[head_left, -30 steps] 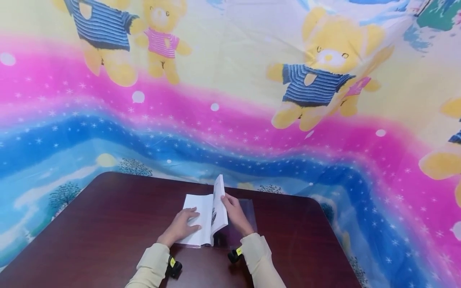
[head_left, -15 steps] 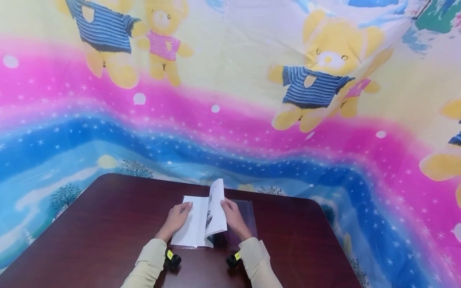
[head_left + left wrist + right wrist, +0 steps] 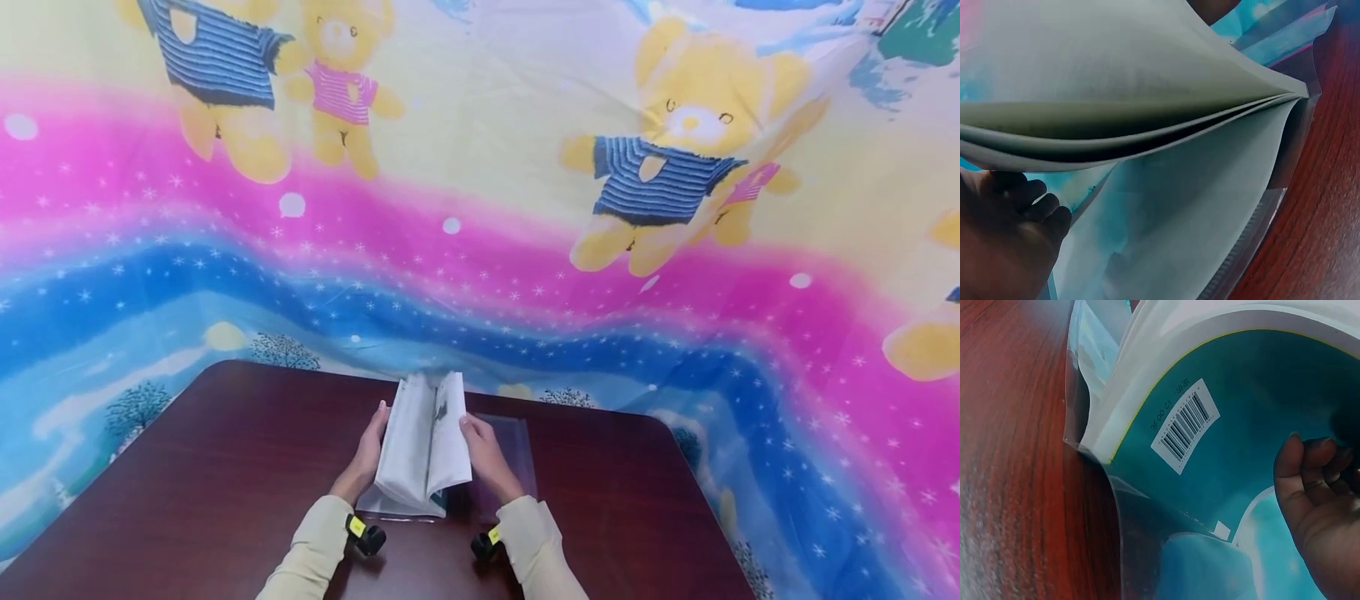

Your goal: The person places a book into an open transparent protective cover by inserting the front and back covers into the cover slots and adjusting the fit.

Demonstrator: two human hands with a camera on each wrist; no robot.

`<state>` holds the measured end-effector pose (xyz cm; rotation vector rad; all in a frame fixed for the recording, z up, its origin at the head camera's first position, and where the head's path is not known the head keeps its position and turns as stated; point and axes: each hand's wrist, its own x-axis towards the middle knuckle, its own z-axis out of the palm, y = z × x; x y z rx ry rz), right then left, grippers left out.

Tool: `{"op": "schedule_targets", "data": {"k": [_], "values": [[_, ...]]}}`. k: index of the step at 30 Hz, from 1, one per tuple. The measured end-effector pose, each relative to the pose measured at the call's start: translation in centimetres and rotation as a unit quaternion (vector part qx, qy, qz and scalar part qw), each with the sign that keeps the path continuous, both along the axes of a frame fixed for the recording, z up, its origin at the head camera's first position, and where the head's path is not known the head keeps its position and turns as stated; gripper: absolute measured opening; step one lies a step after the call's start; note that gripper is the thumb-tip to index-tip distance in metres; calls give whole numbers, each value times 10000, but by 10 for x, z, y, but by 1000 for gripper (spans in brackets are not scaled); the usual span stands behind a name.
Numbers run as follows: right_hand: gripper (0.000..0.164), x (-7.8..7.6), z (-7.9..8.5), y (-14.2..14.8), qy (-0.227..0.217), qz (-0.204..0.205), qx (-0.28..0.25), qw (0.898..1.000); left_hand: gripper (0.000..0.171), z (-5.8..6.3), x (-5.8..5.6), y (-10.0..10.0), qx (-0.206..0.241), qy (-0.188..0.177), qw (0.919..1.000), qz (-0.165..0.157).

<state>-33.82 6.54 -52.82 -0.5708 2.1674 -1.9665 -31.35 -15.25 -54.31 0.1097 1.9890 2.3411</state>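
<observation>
A book (image 3: 448, 433) with a clear plastic cover (image 3: 519, 454) stands partly opened over the table, its white pages parted into two raised halves. My left hand (image 3: 366, 458) holds the left-hand pages at their outer edge; in the left wrist view its fingers (image 3: 1041, 203) curl close under the bent leaves. Gripping the right half, my right hand (image 3: 487, 457) has its thumb on the page side and its other fingers behind. In the right wrist view the teal back (image 3: 1235, 419) of the book bows outward and carries a barcode label (image 3: 1185, 427).
The dark red wooden table (image 3: 225, 483) has rounded far corners. Behind it hangs a cloth (image 3: 480, 183) printed with bears and snowflakes. Small black cameras (image 3: 367, 540) with yellow tags are strapped at both wrists, below the cream sleeves (image 3: 303, 550).
My left hand has moved from lying on the left page to its outer edge, and a section of pages now stands raised on the left. My right hand keeps its grip on the right half.
</observation>
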Motion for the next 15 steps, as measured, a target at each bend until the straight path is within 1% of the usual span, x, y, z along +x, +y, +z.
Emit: {"op": "schedule_targets", "data": {"k": [4,10,12,15], "values": [[51,0,1,0,-46,9,-145,9999,83,2,0,2,-3,31,10000,56],[55,2,1,0,-127,-27,-23,9999,78,-2,0,2,-77,273,9996,91],[57,2,0,1,-142,-30,-1,9999,78,-1,0,2,-57,323,9994,114],[60,1,-2,2,-156,-4,35,9999,78,1,-1,2,-43,303,9994,143]]}}
